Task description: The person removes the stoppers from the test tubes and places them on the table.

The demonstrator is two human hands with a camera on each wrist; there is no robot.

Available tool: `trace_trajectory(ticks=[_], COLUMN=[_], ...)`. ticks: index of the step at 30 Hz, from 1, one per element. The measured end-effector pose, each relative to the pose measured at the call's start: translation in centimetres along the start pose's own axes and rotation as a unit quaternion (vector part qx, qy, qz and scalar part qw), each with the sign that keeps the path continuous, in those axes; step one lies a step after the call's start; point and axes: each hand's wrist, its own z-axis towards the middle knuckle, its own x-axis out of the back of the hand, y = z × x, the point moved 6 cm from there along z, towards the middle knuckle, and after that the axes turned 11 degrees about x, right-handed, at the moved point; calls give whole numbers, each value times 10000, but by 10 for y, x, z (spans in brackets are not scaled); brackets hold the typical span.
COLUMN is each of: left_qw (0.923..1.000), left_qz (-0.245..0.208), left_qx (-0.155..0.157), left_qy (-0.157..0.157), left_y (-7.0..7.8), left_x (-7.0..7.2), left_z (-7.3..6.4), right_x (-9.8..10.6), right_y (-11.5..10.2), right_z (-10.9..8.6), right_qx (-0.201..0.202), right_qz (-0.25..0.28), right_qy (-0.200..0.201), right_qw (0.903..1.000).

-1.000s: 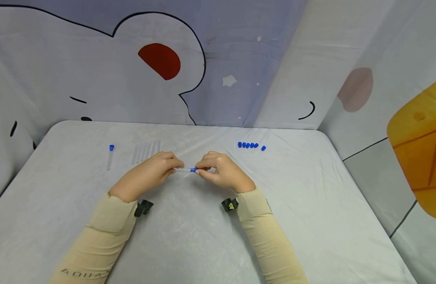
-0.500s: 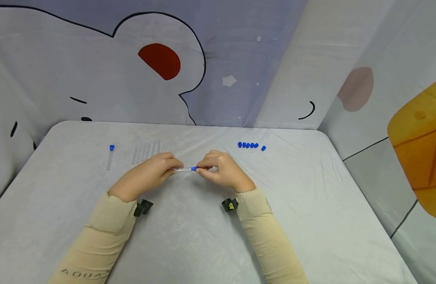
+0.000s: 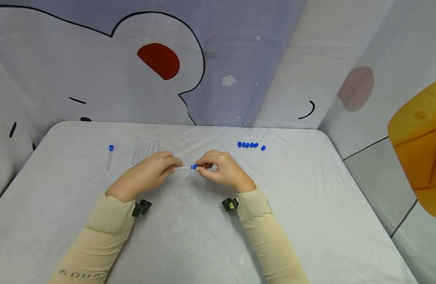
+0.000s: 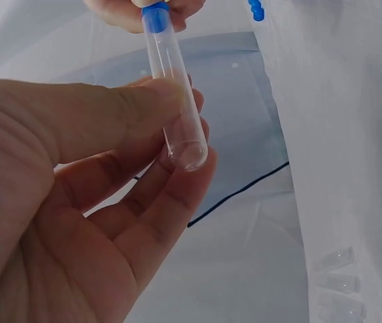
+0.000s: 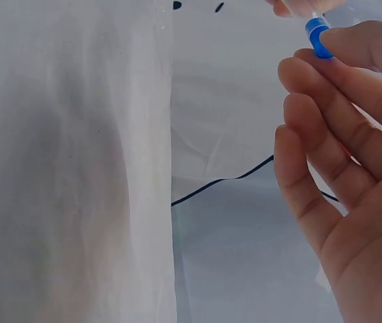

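Note:
Over the middle of the table, my left hand (image 3: 150, 171) pinches a clear test tube (image 4: 167, 57) between thumb and fingers, near its rounded bottom end. The tube lies roughly level in the head view, its mouth toward the right. My right hand (image 3: 223, 169) pinches a blue cap (image 5: 318, 33) with thumb and index finger. This cap sits at the mouth of the tube, and its inner part shows through the clear wall in the left wrist view. The other right fingers are spread loosely, partly bent.
A blue-capped test tube (image 3: 109, 159) lies at the table's left. Several uncapped clear tubes (image 3: 147, 150) lie in a row behind my left hand. At the back right, several blue caps (image 3: 248, 145) form a row, with a single cap (image 3: 263, 148) slightly apart. Printed cloth walls surround the table.
The capped end of the tube has risen slightly in the head view. Both hands keep their grips and have barely shifted.

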Motion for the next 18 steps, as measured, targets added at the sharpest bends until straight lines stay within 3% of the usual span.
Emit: trace_trajectory(ticks=[8, 18], left_qw=[9992, 9985], left_qz=[-39, 18], left_qx=[-213, -278], left_qy=[323, 477], left_y=[1, 0], left_x=[4, 4], left_z=[-1, 1], right_x=[-2, -1], right_y=[8, 11], right_z=[-1, -3], right_qx=[-774, -997], right_qz=[328, 589], right_qy=[215, 500], right_qw=[9962, 9920])
